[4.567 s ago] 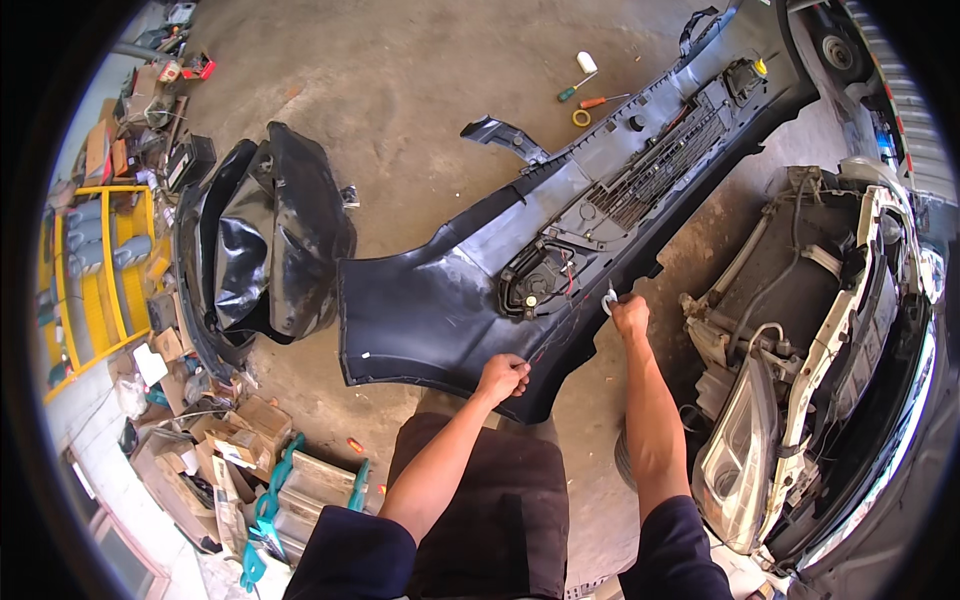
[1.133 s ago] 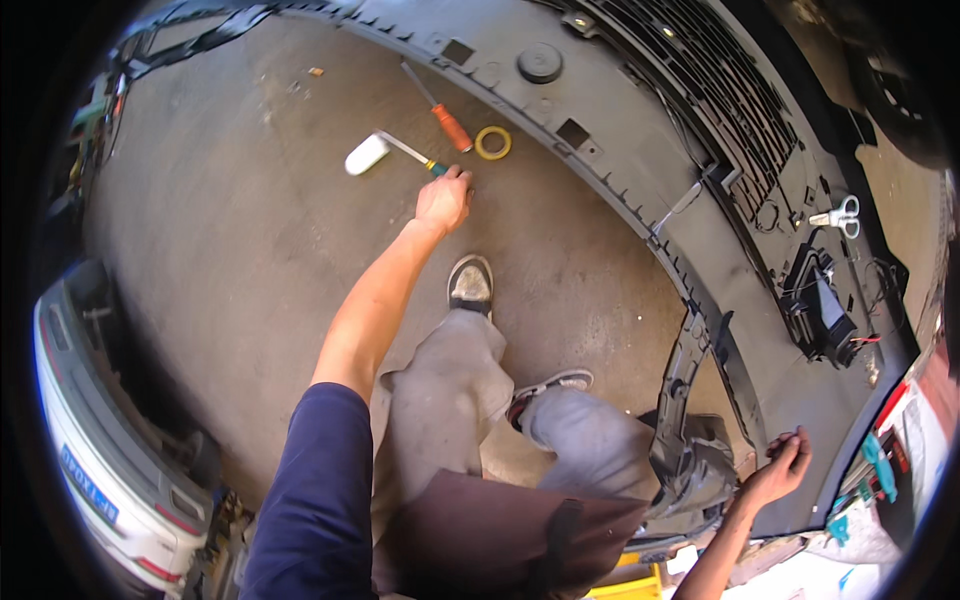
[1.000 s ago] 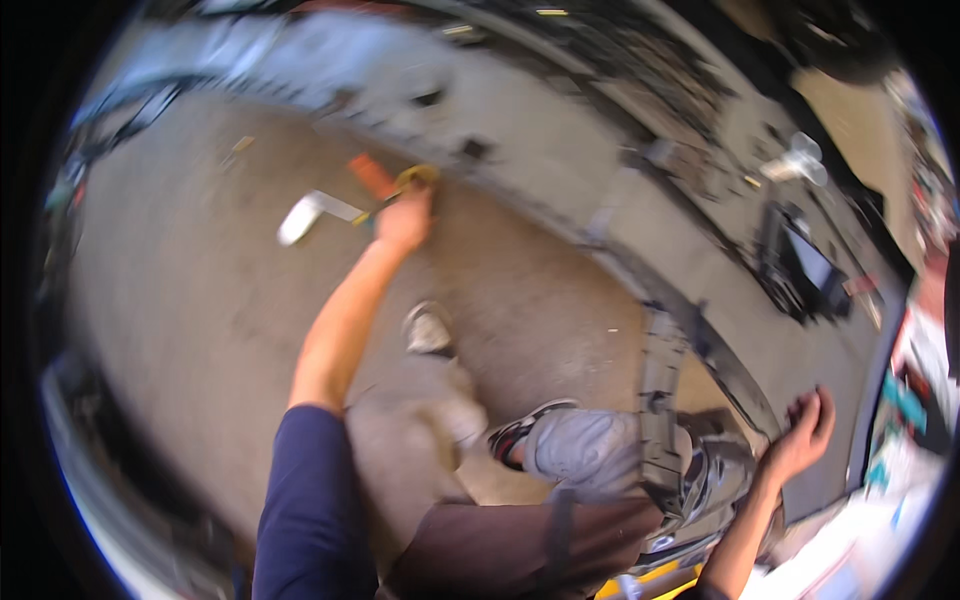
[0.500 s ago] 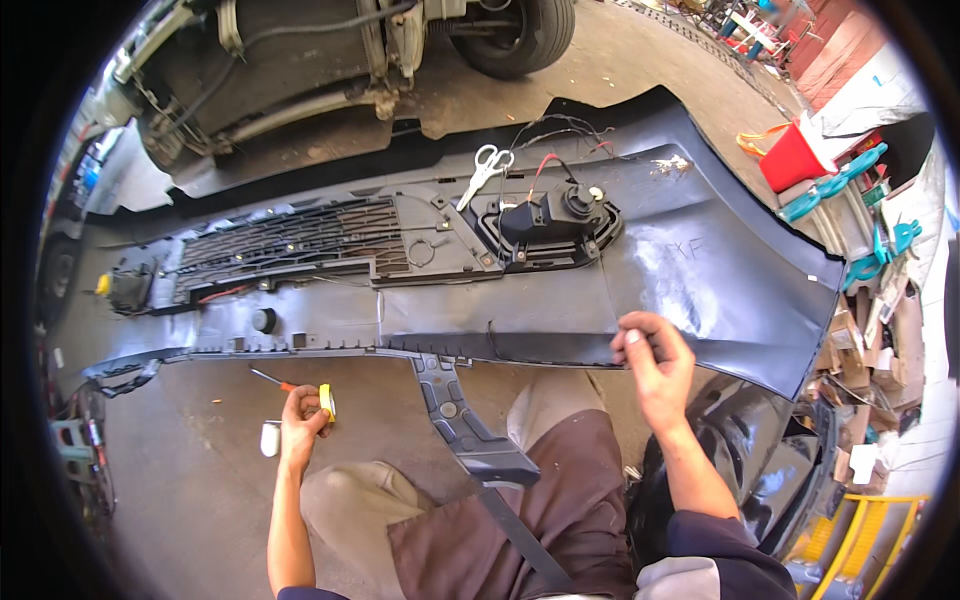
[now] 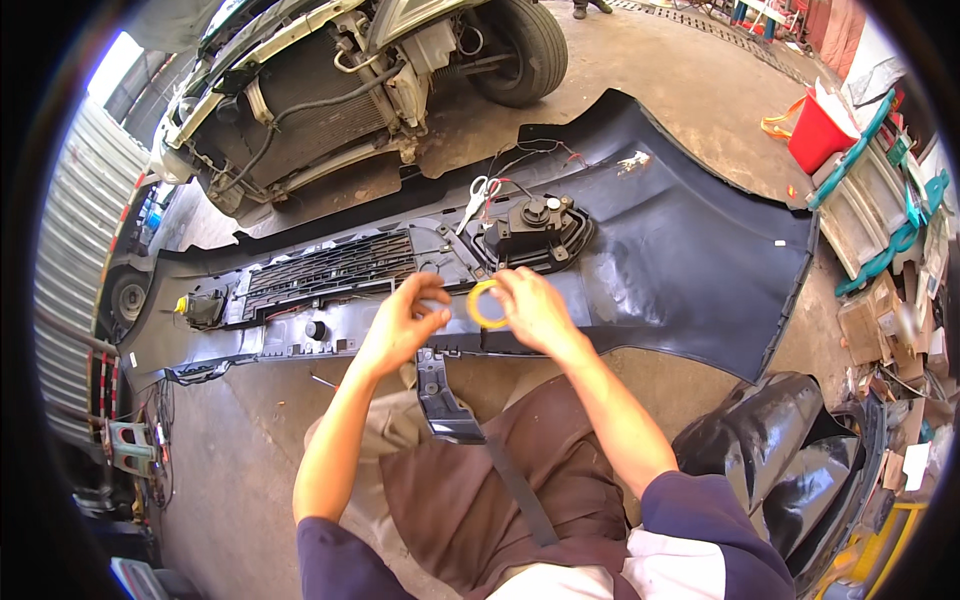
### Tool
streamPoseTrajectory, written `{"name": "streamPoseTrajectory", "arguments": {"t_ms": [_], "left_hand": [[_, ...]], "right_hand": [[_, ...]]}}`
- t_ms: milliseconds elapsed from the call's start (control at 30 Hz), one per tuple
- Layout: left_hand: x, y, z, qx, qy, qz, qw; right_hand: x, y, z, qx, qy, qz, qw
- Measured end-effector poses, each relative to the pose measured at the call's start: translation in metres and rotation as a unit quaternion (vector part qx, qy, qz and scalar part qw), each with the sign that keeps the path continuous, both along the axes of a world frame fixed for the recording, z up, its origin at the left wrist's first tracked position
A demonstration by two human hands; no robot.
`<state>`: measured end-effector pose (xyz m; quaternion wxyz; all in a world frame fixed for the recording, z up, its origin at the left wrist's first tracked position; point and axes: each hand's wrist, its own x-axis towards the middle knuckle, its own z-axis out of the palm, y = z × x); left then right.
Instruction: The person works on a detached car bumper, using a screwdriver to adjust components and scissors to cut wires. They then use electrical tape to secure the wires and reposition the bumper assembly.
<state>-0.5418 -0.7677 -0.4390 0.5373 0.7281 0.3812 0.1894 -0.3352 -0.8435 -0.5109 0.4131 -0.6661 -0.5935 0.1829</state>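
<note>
A yellow roll of tape [image 5: 475, 312] is pinched at its right edge by my right hand [image 5: 540, 312], raised over the near edge of the bumper. Just left of the roll is my left hand [image 5: 400, 322], its fingers curled and its thumb apart, with nothing visible in it. Beneath both hands lies a large black car bumper [image 5: 690, 260], inner side up. White-handled scissors [image 5: 482, 192] rest on it beside a black fog lamp [image 5: 535, 222]. A dark bracket [image 5: 440, 395] juts from the bumper's near edge toward my lap.
Beyond the bumper stands a car with its front stripped [image 5: 320, 130]. At right are a red bucket [image 5: 815, 135], a teal-edged rack [image 5: 870, 210] and cardboard boxes [image 5: 875, 315]. Shiny black panels [image 5: 770, 450] lie by my right side. A green stool [image 5: 130, 445] stands far left.
The tape roll has passed from my left hand to my right. Both hands have come together in the middle above the bumper's edge. The view has tilted up.
</note>
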Motion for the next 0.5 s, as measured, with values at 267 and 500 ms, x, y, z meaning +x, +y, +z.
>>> {"name": "streamPoseTrajectory", "arguments": {"t_ms": [267, 500], "left_hand": [[0.084, 0.176, -0.081, 0.073, -0.004, 0.055, 0.996], [0.17, 0.233, -0.136, -0.062, -0.054, 0.034, 0.996]], "right_hand": [[0.049, 0.015, -0.028, -0.228, -0.264, 0.012, 0.937], [0.058, 0.007, -0.008, -0.138, -0.168, -0.066, 0.974]]}}
